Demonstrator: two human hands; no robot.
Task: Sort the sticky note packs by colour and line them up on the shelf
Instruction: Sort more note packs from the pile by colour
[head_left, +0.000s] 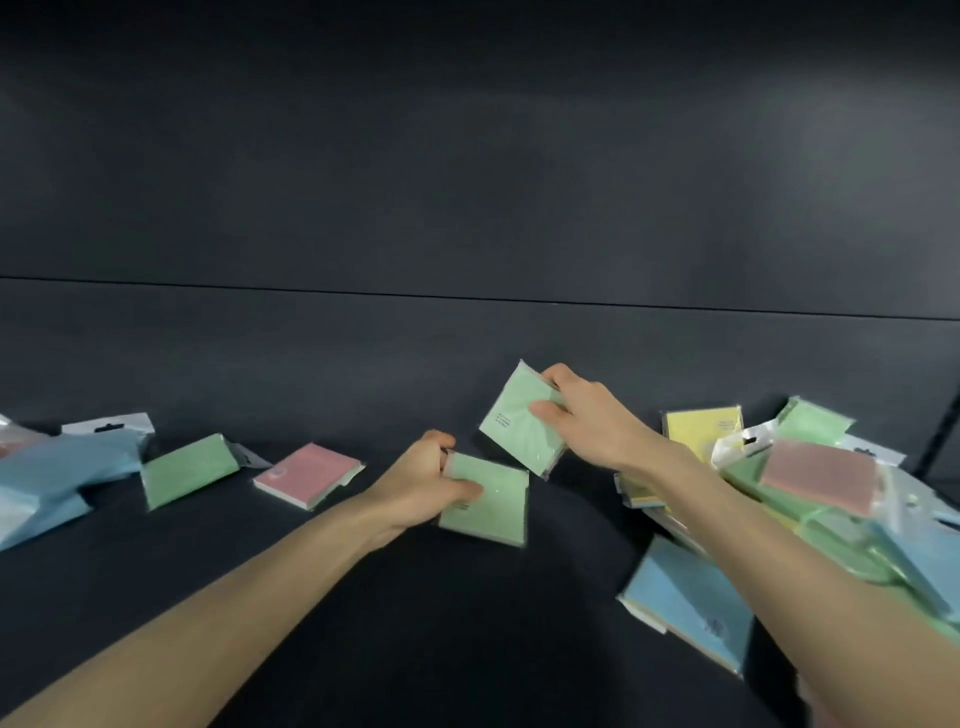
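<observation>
Head view: both hands hold green packs over the shelf.

Left hand (421, 483) pinches a flat green plastic-wrapped sticky note pack (493, 499) by its left edge, low on the matte black shelf (415, 597); cannot tell if it rests there. Right hand (582, 415) grips a second green wrapped pack (514, 431) at its upper right corner, raised and tilted, its lower corner just beside the first. Left side: a third green pack (189, 470), a pink pack (309, 475) and blue packs (57, 467) lying apart. Right side: a loose heap of mixed packs (810, 483), a yellow pack (701, 426) behind it and a blue pack (685, 592) in front.
</observation>
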